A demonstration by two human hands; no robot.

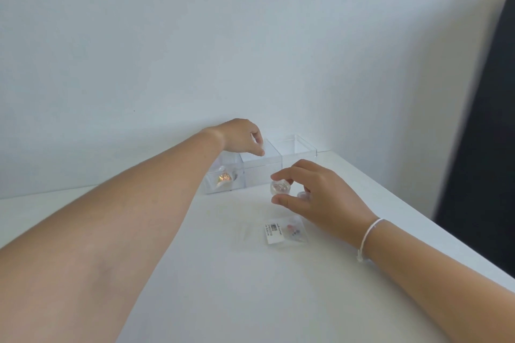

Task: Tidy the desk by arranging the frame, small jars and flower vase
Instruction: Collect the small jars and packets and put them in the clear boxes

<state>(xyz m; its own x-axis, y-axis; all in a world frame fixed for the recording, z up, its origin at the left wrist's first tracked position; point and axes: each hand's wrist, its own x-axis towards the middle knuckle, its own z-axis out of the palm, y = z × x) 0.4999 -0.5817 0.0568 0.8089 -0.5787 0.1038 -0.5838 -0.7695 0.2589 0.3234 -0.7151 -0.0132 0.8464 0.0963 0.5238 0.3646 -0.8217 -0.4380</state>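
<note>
Left hand point(242, 136) is held over the far clear organizer point(295, 159), fingertips pressed together, contents untellable. Small jar point(280, 188) is pinched by right hand point(315, 195), just near of the middle compartment; right hand nearer.

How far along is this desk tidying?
Early on. One glittery item already sits in the clear plastic organiser's left compartment. The right hand pinches a small clear jar; the left hand hovers above the organiser. A small plastic packet still lies loose.
</note>
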